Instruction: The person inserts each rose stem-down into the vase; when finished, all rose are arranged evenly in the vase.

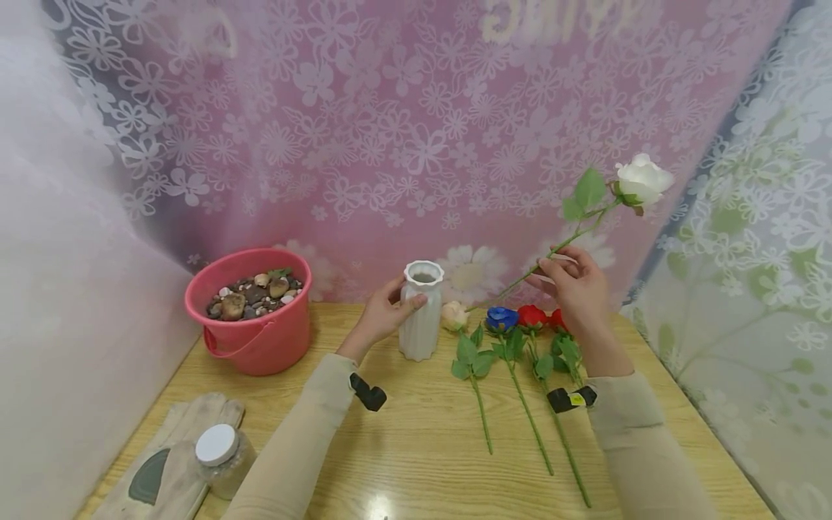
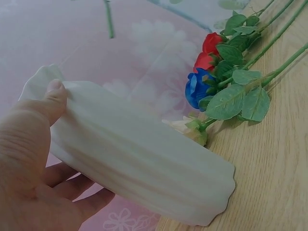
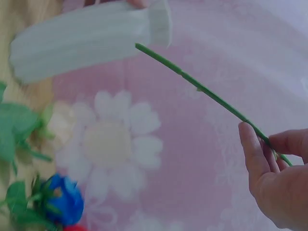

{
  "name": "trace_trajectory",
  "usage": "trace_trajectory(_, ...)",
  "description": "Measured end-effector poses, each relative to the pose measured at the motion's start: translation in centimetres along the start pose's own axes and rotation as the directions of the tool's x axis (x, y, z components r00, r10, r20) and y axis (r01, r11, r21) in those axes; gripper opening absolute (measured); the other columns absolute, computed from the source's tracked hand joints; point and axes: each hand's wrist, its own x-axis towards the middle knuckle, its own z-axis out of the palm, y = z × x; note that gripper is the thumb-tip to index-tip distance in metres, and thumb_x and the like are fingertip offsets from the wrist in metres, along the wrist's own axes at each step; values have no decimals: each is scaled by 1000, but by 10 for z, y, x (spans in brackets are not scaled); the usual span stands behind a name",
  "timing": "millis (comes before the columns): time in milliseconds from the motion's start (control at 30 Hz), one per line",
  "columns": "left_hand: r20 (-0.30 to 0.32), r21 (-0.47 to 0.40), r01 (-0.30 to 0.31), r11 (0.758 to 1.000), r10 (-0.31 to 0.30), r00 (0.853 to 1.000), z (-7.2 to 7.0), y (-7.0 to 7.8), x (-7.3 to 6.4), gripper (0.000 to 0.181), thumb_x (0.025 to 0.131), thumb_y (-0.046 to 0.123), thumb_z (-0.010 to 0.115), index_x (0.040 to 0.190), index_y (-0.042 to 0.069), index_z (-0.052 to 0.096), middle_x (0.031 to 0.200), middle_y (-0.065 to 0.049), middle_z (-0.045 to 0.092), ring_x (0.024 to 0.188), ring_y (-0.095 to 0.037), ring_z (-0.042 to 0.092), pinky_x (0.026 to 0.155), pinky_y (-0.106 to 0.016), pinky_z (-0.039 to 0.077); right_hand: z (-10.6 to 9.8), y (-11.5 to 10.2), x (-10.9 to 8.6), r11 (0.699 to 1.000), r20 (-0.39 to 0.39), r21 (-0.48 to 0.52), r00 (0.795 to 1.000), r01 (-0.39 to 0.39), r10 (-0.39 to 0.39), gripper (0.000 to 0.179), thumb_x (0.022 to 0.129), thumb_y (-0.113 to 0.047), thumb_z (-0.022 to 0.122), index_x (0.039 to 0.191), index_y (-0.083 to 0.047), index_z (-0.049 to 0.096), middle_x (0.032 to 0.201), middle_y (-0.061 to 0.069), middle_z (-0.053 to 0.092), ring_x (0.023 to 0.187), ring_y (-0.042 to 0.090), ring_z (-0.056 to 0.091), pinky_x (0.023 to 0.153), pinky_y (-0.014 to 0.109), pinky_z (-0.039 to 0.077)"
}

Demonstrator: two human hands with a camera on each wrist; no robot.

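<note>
pink bucket [image 1: 276, 347] of stones [image 1: 232, 308], left side of wood-grain surface [image 1: 396, 440]. white-lidded jar [image 1: 226, 466] by pale board [image 1: 185, 430]. floral backdrop [image 1: 364, 152] behind.

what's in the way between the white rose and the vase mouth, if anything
Nothing visible blocks the white rose: open space separates its stem end from the white vase. The left hand grips the vase's side, leaving its mouth uncovered; the cream rose lies lower, beside the vase.
</note>
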Motion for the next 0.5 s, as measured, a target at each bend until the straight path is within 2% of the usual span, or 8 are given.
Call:
trace_trajectory(167,0,0,-1,1000,1,1000,0,0,0,74,103,36,71,167,23,35,160,-14,52,146,-37,52,113,-53,52,20,-9,5,994,-33,110,999,23,-20,32,99,-5,73,126,-7,57,96,5,69,88,20,77,84,33,65)
trace_trajectory(367,-1,-2,-5,1000,5,1000,0,-1,0,73,103,37,71,166,25,36,159,-13,53,146,-36,52,113,-53,52,43,-14,12,951,-84,302,996,65,-41,23,96,5,72,112,-1,57,86,8,68,80,23,75,80,38,66)
trace_trajectory(500,3,-6,-20,1000,20,1000,-1,-2,0,73,103,38,70,166,25,36,158,-13,54,145,-36,53,112,-53,52,57,-12,17,941,-128,326,990,89,-50,20,97,7,69,109,1,54,85,9,65,78,24,73,78,38,66)
